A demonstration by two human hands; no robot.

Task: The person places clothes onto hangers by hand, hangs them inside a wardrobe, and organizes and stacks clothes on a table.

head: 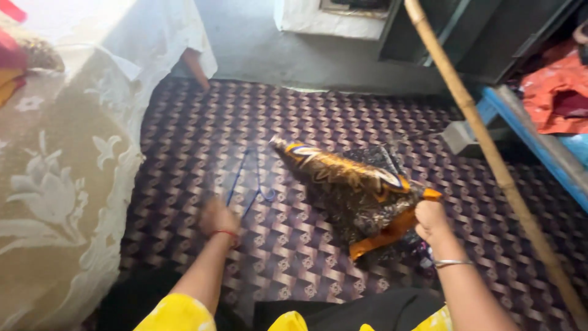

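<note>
My right hand (432,222) grips the edge of a folded brown, black and orange patterned cloth (352,187), which is lifted off a purple patterned floor mat (288,129) and stretches up and to the left. My left hand (217,217) is low over the mat, blurred, at the near end of a blue clothes hanger (251,181) lying on it. I cannot tell whether the fingers hold the hanger. A red thread circles my left wrist and a silver bangle my right. My sleeves are yellow.
A bed with a cream floral lace cover (61,184) fills the left. A bamboo pole (484,141) slants across the right side. A blue-edged shelf (533,141) with orange cloth (554,89) is at the right. A grey concrete floor (275,55) lies beyond the mat.
</note>
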